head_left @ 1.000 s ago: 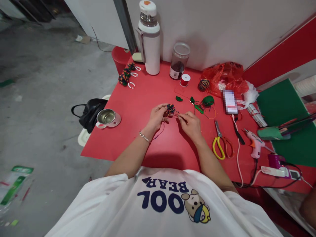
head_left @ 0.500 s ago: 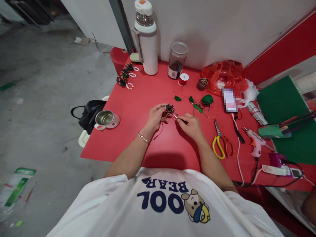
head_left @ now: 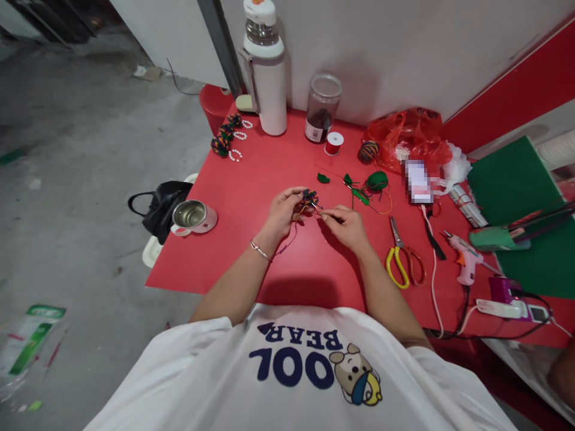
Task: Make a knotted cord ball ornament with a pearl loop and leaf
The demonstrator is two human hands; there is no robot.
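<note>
Over on the left, a black bag (head_left: 159, 206) sits just off the edge of the red table (head_left: 251, 251), and a metal cup (head_left: 191, 214) stands on the table's near-left corner. Further back, a few little thread-and-bead pieces (head_left: 224, 140) lie in a cluster beside a tall white flask (head_left: 265, 66). At the middle of the table the person's left hand (head_left: 283, 212) has its fingers curled around a small thread knot (head_left: 309, 199) of mixed colours and holds it just above the surface. Right beside it, the right hand (head_left: 348, 226) pinches a fine strand (head_left: 320, 210) between thumb and forefinger; the strand runs straight to the knot, and I cannot tell whether it is thread or a needle. Behind the hands are a jar (head_left: 321, 108), a red spool (head_left: 333, 143) and a green ball of thread (head_left: 376, 181). To the right lie yellow-handled scissors (head_left: 402, 263), then a glue gun (head_left: 465, 263).
</note>
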